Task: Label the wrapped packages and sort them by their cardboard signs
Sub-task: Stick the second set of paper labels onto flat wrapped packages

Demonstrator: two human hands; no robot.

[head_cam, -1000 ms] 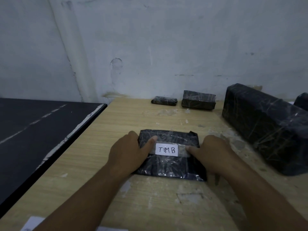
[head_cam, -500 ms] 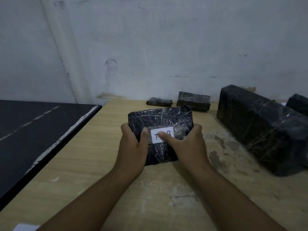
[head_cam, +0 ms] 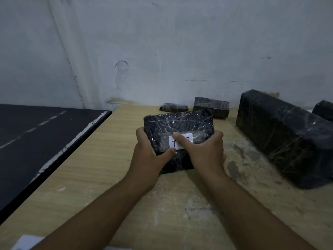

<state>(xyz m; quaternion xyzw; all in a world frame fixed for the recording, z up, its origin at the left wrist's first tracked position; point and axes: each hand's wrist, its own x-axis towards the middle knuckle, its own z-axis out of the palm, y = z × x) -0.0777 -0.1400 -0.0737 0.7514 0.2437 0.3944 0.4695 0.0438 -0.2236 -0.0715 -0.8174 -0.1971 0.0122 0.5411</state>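
Head view: the left hand (head_cam: 148, 156) grips the left edge of the wrapped package (head_cam: 178, 123), which is raised and tilted above the table (head_cam: 100, 159). The right hand (head_cam: 207, 152) clasps its right edge, thumb on the label (head_cam: 188, 138). The film looks slick and the block stiff, probably light, so the side edges suit gripping.

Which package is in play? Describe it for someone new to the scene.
On the wooden table by the white wall, the left hand and right hand hold a flat black package. Unlike the other packages, it alone shows a white label.
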